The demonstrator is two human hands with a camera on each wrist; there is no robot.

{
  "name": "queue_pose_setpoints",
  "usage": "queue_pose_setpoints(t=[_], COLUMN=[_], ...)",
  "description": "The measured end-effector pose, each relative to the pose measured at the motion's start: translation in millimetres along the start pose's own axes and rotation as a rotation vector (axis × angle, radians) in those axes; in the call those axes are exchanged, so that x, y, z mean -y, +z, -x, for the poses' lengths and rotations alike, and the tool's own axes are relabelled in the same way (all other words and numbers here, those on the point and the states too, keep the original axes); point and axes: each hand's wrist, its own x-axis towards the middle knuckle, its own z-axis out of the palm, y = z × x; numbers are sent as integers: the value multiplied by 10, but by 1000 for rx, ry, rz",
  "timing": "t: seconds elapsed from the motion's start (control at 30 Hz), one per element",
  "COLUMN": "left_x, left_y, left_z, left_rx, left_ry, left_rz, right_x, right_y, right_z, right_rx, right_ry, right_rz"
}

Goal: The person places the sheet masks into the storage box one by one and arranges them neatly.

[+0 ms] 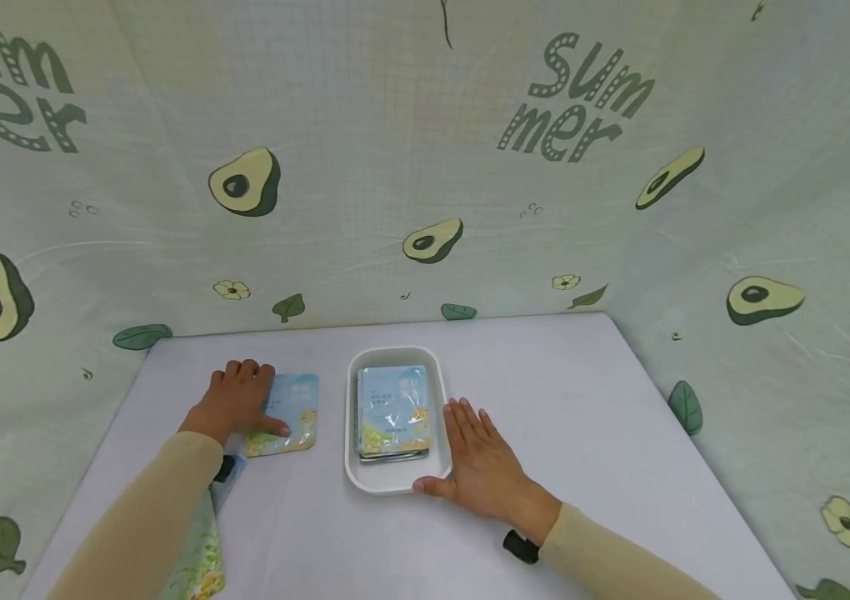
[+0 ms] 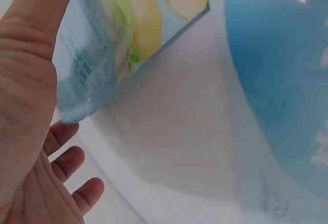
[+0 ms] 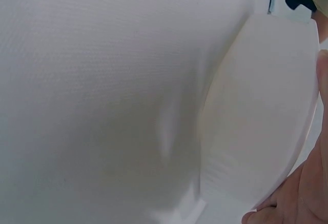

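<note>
On the pale worktop [image 1: 582, 417], seen from the head camera, a white tray [image 1: 360, 479] with rounded corners is set near the middle. Inside it a stack of light blue pouches [image 1: 393, 408] is laid flat, filling most of the floor of the tray. The right hand [image 1: 481, 467] is placed flat on the worktop just beside the tray's right wall, its fingers straight and together, its thumb touching the tray's near right corner. Nothing is held in this grip. To the left of the tray, well apart from it, a single pouch [image 1: 296, 408] of the same kind is lying on the worktop. The left hand [image 1: 237, 398] is laid over its left part, the fingers curled at the far edge and the thumb stretched across its face. A further printed packet [image 1: 203, 550] is partly hidden under the left forearm. A cloth backdrop printed with avocados [image 1: 425, 167] is hung behind.

In the left wrist view, the single pouch [image 2: 102, 39] is shown lifted at one edge, with the thumb of the left hand [image 2: 31, 111] pressed against it and the fingers [image 2: 77, 162] curled beneath. The worktop [image 2: 179, 142] is seen below, blurred.

In the right wrist view, the outer wall of the white tray [image 3: 261, 116] is seen close up. The thumb of the right hand [image 3: 294, 198] is touching its lower edge. The rest of that grip is out of view here.
</note>
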Motion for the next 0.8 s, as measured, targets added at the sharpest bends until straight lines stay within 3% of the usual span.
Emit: queue_pose_setpoints(t=[0.23, 0.63, 0.8], left_x=[6, -103, -110], left_y=[29, -16, -10], left_z=[19, -70, -136], left_rx=[-27, 104, 77], left_ry=[-27, -15, 7], left_rz=[27, 12, 6], right_x=[0, 0, 0], right_y=[12, 41, 23], right_z=[-1, 17, 10], right_rx=[-12, -17, -21], right_ry=[-2, 0, -3], right_rz=[-17, -35, -27])
